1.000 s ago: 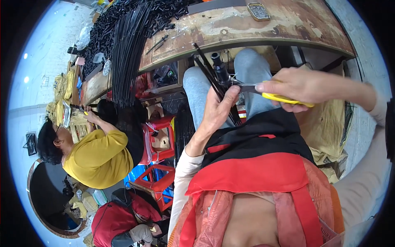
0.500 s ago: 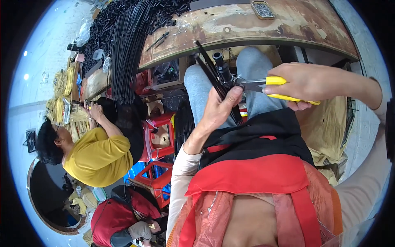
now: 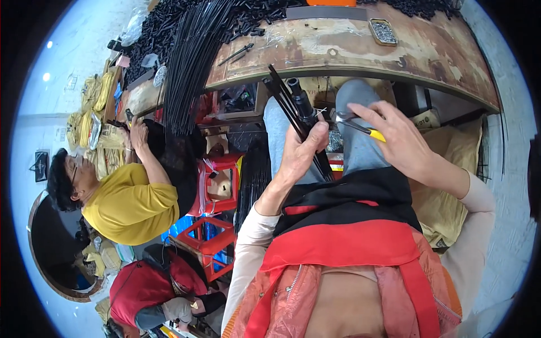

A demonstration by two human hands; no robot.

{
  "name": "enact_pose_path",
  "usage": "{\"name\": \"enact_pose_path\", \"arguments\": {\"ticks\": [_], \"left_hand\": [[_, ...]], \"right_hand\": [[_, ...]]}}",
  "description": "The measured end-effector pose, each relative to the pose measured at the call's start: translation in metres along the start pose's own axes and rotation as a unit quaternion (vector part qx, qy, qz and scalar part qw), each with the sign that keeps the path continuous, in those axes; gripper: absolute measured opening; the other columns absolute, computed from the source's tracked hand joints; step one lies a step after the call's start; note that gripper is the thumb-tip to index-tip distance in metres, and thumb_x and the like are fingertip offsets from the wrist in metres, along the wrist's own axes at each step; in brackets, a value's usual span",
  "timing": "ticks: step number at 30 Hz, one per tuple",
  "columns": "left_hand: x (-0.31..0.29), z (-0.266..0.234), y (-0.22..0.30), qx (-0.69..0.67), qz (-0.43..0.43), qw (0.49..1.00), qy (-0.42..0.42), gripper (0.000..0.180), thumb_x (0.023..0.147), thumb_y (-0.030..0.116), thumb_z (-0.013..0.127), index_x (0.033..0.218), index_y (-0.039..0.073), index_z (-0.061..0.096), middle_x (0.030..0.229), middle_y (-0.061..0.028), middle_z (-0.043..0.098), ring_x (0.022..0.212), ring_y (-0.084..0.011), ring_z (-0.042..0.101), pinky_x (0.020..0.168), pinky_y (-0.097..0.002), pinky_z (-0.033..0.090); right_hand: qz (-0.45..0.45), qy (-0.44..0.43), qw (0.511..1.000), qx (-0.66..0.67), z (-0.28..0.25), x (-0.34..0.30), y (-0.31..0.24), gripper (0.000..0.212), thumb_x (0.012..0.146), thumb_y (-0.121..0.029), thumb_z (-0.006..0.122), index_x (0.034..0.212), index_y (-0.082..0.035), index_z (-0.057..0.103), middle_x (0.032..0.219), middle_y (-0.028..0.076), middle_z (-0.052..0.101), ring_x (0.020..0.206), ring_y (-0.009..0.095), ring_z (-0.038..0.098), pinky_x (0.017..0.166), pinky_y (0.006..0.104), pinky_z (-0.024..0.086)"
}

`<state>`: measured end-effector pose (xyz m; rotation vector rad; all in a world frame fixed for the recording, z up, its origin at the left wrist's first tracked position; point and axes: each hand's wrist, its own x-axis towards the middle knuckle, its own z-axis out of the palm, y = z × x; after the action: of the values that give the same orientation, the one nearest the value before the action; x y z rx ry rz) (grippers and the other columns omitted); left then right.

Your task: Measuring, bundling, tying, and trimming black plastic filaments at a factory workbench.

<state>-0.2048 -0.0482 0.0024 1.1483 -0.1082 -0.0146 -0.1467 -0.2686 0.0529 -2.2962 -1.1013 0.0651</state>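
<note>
My left hand (image 3: pixel 301 155) is closed around a bundle of thin black rods (image 3: pixel 287 104) and a black tubular fitting (image 3: pixel 301 98), held tilted above my lap. A short piece of bright wire (image 3: pixel 321 111) sticks out from the fitting beside my thumb. Right of the bundle and apart from it, my right hand (image 3: pixel 403 135) holds yellow-handled pliers (image 3: pixel 376 134). Their metal head points left toward the wire. Some fingers of that hand stretch out over the tool, and its palm side is hidden.
Across the worktable (image 3: pixel 332 53) lie a pile of black tubes (image 3: pixel 163 42), long black rods (image 3: pixel 194 62), a tray of small metal pieces (image 3: pixel 383 32) and a black rod-like piece (image 3: pixel 235 54). Red stools (image 3: pixel 211 245) and two people, one in yellow (image 3: pixel 132 200), are at left.
The pliers have come away from the wire at the fitting, and my right hand has moved left and shifted its grip on them. The whole view has shifted slightly.
</note>
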Motion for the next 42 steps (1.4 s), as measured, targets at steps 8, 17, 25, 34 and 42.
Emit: {"name": "enact_pose_path", "arguments": {"ticks": [8, 17, 25, 34, 42], "left_hand": [[0.002, 0.007, -0.003, 0.0, -0.017, 1.0, -0.008, 0.024, 0.098, 0.021, 0.058, 0.082, 0.006, 0.049, 0.064, 0.0048, 0.042, 0.055, -0.0056, 0.036, 0.05, -0.0233, 0.029], [0.0, 0.015, -0.005, 0.02, -0.01, 1.0, 0.003, 0.024, 0.097, 0.021, 0.06, 0.08, 0.007, 0.049, 0.064, 0.0047, 0.042, 0.056, -0.0055, 0.037, 0.051, -0.0232, 0.03], [-0.008, 0.024, 0.001, -0.005, -0.018, 1.0, 0.004, 0.019, 0.095, 0.017, 0.062, 0.083, 0.006, 0.051, 0.065, 0.005, 0.043, 0.057, -0.0046, 0.037, 0.052, -0.0229, 0.03], [-0.019, 0.013, 0.008, 0.036, -0.003, 0.998, -0.051, 0.02, 0.095, 0.022, 0.063, 0.086, 0.007, 0.055, 0.065, 0.0049, 0.043, 0.059, -0.0048, 0.037, 0.052, -0.0225, 0.029], [-0.016, 0.014, 0.021, -0.023, -0.005, 0.999, -0.038, 0.046, 0.09, 0.017, 0.07, 0.129, 0.003, 0.05, 0.07, 0.0054, 0.046, 0.059, -0.0035, 0.039, 0.052, -0.0208, 0.031]], "right_hand": [[-0.091, 0.085, 0.983, -0.131, -0.007, 0.009, 0.009, 0.062, 0.077, 0.003, 0.063, 0.136, -0.015, 0.051, 0.11, 0.014, 0.051, 0.098, 0.033, 0.054, 0.086, 0.0418, 0.046], [-0.109, 0.084, 0.972, -0.191, -0.018, 0.004, 0.014, 0.064, 0.077, -0.002, 0.065, 0.138, -0.017, 0.051, 0.093, 0.009, 0.051, 0.084, 0.026, 0.054, 0.076, 0.0374, 0.046], [-0.157, -0.043, 0.95, -0.267, -0.064, 0.005, 0.002, 0.067, 0.078, -0.009, 0.069, 0.14, -0.017, 0.046, 0.082, 0.006, 0.054, 0.073, 0.025, 0.058, 0.067, 0.0357, 0.048], [0.055, -0.115, 0.987, 0.097, -0.035, -0.017, -0.018, 0.065, 0.077, -0.008, 0.074, 0.132, -0.002, 0.039, 0.071, 0.008, 0.057, 0.061, 0.02, 0.062, 0.056, 0.0326, 0.048], [-0.076, -0.095, 0.988, 0.093, -0.037, -0.002, -0.008, 0.049, 0.084, -0.003, 0.065, 0.128, -0.001, 0.045, 0.076, 0.014, 0.061, 0.059, 0.03, 0.064, 0.055, 0.0322, 0.051]]}}
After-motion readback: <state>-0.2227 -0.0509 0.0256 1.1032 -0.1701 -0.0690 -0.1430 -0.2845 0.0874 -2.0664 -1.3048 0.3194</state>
